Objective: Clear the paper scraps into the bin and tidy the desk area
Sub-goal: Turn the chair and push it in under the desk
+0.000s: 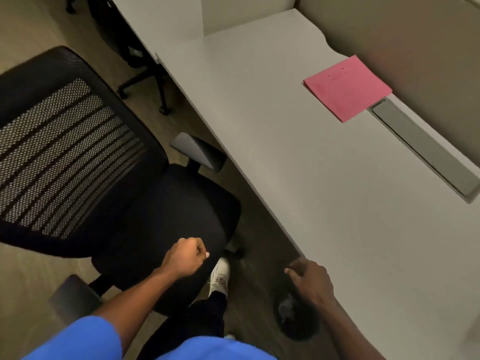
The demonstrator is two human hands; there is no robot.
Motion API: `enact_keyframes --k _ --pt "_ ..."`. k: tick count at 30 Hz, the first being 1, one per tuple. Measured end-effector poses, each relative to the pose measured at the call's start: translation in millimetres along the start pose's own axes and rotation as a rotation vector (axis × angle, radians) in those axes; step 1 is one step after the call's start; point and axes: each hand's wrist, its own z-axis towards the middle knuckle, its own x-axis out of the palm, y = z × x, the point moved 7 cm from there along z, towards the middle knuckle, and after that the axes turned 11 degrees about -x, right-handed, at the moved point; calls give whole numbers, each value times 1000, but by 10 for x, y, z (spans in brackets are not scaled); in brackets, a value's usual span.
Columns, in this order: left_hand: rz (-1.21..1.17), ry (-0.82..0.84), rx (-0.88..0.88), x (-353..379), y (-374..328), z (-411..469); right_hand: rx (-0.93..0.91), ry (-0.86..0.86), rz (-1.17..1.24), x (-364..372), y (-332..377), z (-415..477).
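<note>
The bin (296, 318) is a dark round thing on the floor tucked under the desk (298, 157) edge, with some greyish crumpled stuff inside, too blurry to say more. The desk is a smooth matte grey slab with a curved front edge, and a flat pink paper (346, 88) lies near its back wall, well away from the bin. The right hand (311, 281) hangs right above the bin by the desk edge, fingers loosely curled and a bit spread, nothing visibly in them. The left hand (188, 257) is balled into a fist over the chair (104, 183) seat; can't tell if it's holding anything. The chair's black, with a mesh back and padded seat.
</note>
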Motion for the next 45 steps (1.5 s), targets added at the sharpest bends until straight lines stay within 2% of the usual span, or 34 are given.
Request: enact_keyframes --k 15,23,32,36,45 --pt "-4 -61 -60 726 1076 -1318 -130 153 -20 952 -68 -1046" --pt "42 -75 -106 624 1775 -1749 -185 226 -113 1549 240 -1570" --pt "-13 -166 -97 -273 2434 -1558 -253 231 -156 2193 1129 -1769" --pt "-64 -226 -51 -897 2875 -1264 -243 198 -158 2503 1606 -1690" --pt "9 -350 -16 -2571 3836 -744 -241 167 -229 3536 2796 -1614"
